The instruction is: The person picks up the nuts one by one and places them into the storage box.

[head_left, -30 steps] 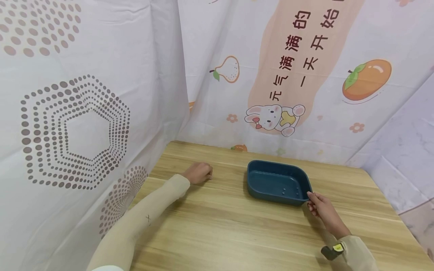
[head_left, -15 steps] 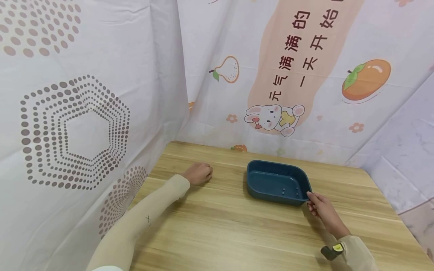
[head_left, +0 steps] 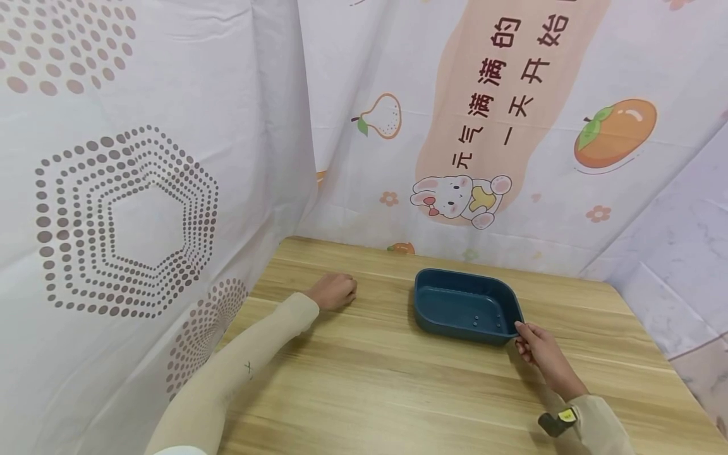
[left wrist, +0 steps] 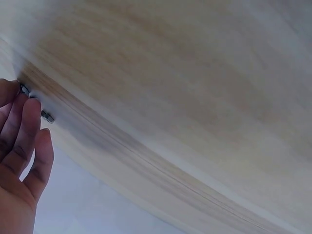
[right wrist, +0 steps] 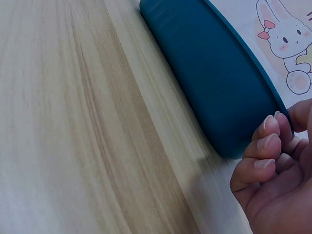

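A dark teal plastic box (head_left: 461, 304) with rounded corners sits upright on the wooden table, with several small metal nuts (head_left: 476, 317) on its floor. My right hand (head_left: 540, 354) pinches the rim at its near right corner, thumb inside, the other fingers curled outside, as the right wrist view (right wrist: 273, 165) shows. To the left of the box, my left hand (head_left: 332, 291) is low over the tabletop with bent fingers. In the left wrist view, a small metal nut (left wrist: 24, 89) is between its thumb and fingertips. Another small metal piece (left wrist: 48, 116) lies close by those fingers.
The wood-grain table (head_left: 364, 392) spreads in front of me and between my hands. Printed white curtains (head_left: 375, 183) hang along its back and left side. A pale marbled cloth (head_left: 677, 272) hangs on the right. A dark wrist device (head_left: 557, 422) is strapped at my right cuff.
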